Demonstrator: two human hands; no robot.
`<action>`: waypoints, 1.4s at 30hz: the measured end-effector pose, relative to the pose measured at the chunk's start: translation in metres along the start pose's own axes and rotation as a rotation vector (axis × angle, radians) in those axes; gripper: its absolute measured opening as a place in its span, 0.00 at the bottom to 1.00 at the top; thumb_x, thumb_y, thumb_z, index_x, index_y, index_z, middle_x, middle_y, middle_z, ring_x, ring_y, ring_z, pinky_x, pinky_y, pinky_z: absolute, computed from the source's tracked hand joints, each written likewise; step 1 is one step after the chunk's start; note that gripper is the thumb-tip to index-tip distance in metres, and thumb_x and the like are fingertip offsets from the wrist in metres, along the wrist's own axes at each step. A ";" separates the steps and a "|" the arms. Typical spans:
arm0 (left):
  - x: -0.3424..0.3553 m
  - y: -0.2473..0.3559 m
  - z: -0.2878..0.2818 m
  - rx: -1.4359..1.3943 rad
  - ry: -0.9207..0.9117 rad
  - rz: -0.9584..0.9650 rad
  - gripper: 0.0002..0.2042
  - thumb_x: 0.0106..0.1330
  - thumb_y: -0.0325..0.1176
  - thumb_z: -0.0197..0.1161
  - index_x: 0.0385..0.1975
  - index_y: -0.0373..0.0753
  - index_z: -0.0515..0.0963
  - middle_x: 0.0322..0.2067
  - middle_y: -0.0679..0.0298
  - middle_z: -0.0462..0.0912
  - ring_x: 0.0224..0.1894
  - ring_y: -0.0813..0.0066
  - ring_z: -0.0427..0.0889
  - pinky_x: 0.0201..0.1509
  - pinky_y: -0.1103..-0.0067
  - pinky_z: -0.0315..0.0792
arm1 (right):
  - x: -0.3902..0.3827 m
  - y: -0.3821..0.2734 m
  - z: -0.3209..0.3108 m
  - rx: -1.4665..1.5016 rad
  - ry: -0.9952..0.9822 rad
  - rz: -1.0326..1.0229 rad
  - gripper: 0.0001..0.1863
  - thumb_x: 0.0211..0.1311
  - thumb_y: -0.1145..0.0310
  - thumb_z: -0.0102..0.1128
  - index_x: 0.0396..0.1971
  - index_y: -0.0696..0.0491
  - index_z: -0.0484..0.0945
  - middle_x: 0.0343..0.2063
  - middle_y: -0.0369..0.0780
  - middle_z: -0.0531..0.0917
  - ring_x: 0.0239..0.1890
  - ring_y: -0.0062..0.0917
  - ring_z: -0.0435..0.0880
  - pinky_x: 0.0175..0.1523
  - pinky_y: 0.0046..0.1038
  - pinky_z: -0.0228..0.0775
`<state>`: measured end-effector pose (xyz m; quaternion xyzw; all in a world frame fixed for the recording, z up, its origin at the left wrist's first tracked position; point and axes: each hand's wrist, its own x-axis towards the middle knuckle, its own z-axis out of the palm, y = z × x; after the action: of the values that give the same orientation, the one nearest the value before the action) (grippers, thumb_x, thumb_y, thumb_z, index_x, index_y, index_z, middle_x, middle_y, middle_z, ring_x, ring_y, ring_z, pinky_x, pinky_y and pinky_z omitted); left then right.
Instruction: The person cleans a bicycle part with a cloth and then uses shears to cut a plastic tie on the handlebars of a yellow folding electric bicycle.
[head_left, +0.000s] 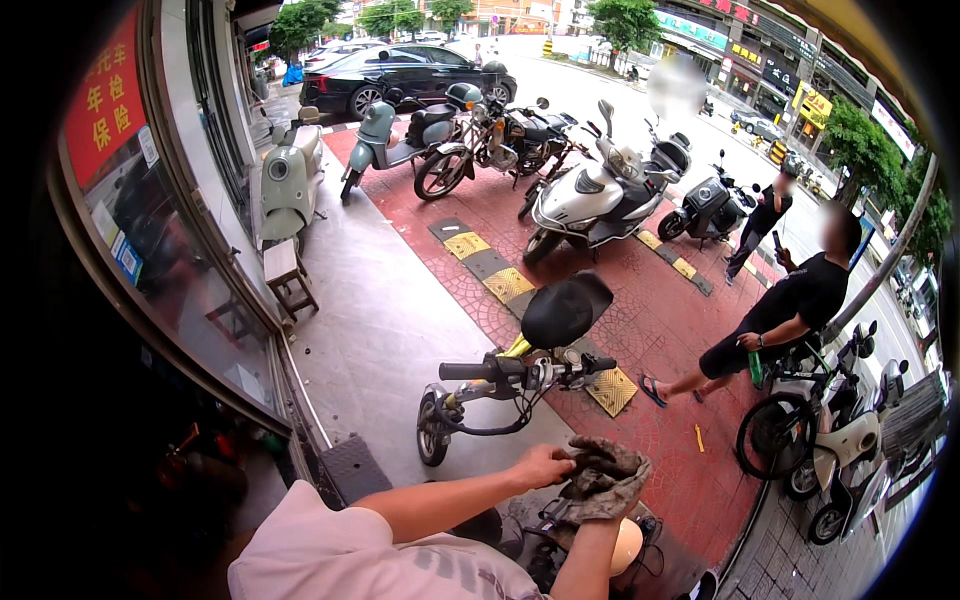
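My bare left hand (545, 467) is closed, its fingertips pinching a dirty grey work glove (622, 492). That glove is on my right hand (606, 480), its cuff at the wrist. Dark stains cover the glove, and the fingers inside are too hidden to read. Just beyond my hands stands a partly stripped two-wheeler (520, 385) with bare handlebars, exposed cables and a small front wheel. A black rounded piece (565, 310) sits above its handlebars. Below my hands are a cream rounded part (626, 546) and loose dark cables (655, 550).
Several parked scooters and motorcycles, one a silver scooter (600, 195), line the red paving. Yellow-black ramps (490, 270) lie before them. A person in black (800, 300) stands at right, holding a green bottle (755, 368). A wooden stool (288, 275) stands by the glass shopfront (180, 250).
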<state>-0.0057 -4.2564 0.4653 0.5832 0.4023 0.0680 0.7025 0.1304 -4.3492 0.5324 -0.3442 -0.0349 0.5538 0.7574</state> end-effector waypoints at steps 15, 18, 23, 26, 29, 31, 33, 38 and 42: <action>0.052 -0.017 0.045 -0.133 0.160 0.262 0.23 0.81 0.48 0.44 0.51 0.34 0.81 0.46 0.52 0.86 0.43 0.58 0.83 0.47 0.65 0.76 | 0.020 0.083 -0.080 -0.917 0.279 -0.416 0.14 0.75 0.62 0.57 0.41 0.60 0.82 0.41 0.46 0.84 0.50 0.29 0.80 0.58 0.34 0.69; 0.049 -0.007 0.052 -0.333 0.070 0.072 0.21 0.80 0.46 0.49 0.43 0.33 0.83 0.37 0.59 0.84 0.37 0.68 0.80 0.44 0.69 0.75 | 0.016 0.072 -0.099 -0.666 0.241 -0.253 0.10 0.71 0.68 0.61 0.41 0.59 0.84 0.35 0.39 0.86 0.41 0.22 0.83 0.49 0.27 0.74; 0.046 -0.008 0.071 -0.561 0.037 0.139 0.16 0.80 0.42 0.53 0.39 0.35 0.81 0.34 0.62 0.81 0.37 0.73 0.78 0.41 0.71 0.75 | 0.016 0.061 -0.096 -0.225 0.243 -0.111 0.09 0.67 0.72 0.65 0.43 0.59 0.87 0.37 0.36 0.88 0.38 0.20 0.85 0.45 0.23 0.76; 0.048 -0.016 0.071 -0.465 0.114 0.251 0.16 0.80 0.40 0.53 0.37 0.33 0.80 0.32 0.64 0.80 0.35 0.75 0.75 0.41 0.72 0.73 | 0.023 0.073 -0.096 -0.328 0.352 -0.239 0.08 0.66 0.73 0.64 0.39 0.60 0.88 0.31 0.36 0.88 0.32 0.22 0.85 0.40 0.24 0.75; 0.045 -0.014 0.066 -0.420 0.146 0.280 0.15 0.81 0.41 0.54 0.37 0.35 0.79 0.31 0.65 0.79 0.33 0.76 0.75 0.38 0.74 0.73 | 0.033 0.093 -0.105 -0.934 0.541 -0.499 0.09 0.62 0.68 0.67 0.36 0.58 0.89 0.25 0.45 0.89 0.28 0.31 0.88 0.37 0.33 0.76; 0.046 -0.028 0.054 -0.499 0.085 0.238 0.16 0.81 0.42 0.54 0.39 0.35 0.79 0.31 0.66 0.80 0.32 0.77 0.77 0.36 0.76 0.74 | 0.018 0.081 -0.081 -1.039 0.562 -0.484 0.10 0.60 0.66 0.69 0.36 0.57 0.88 0.26 0.50 0.86 0.29 0.38 0.89 0.38 0.37 0.77; 0.046 -0.029 0.055 -0.561 0.017 0.112 0.14 0.80 0.40 0.55 0.41 0.35 0.80 0.32 0.66 0.80 0.34 0.77 0.78 0.40 0.76 0.75 | 0.012 0.077 -0.081 -1.068 0.584 -0.493 0.10 0.60 0.66 0.69 0.33 0.58 0.86 0.26 0.49 0.87 0.29 0.39 0.89 0.38 0.37 0.77; 0.026 -0.027 0.033 -0.512 -0.046 -0.023 0.10 0.70 0.27 0.54 0.45 0.34 0.81 0.38 0.64 0.84 0.38 0.76 0.80 0.47 0.76 0.75 | 0.000 0.080 -0.094 -1.096 0.445 -0.446 0.13 0.62 0.64 0.71 0.30 0.59 0.82 0.22 0.44 0.84 0.25 0.29 0.83 0.36 0.33 0.74; 0.019 -0.037 0.009 -0.466 -0.188 -0.071 0.18 0.68 0.25 0.50 0.52 0.31 0.82 0.43 0.58 0.87 0.43 0.73 0.83 0.51 0.78 0.74 | -0.018 0.081 -0.105 -1.173 0.382 -0.433 0.10 0.61 0.69 0.72 0.32 0.59 0.82 0.26 0.40 0.85 0.30 0.22 0.82 0.39 0.29 0.74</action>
<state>-0.0012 -4.2645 0.4234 0.3948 0.3291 0.0795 0.8541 0.1034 -4.4032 0.4133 -0.7780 -0.2647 0.2066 0.5310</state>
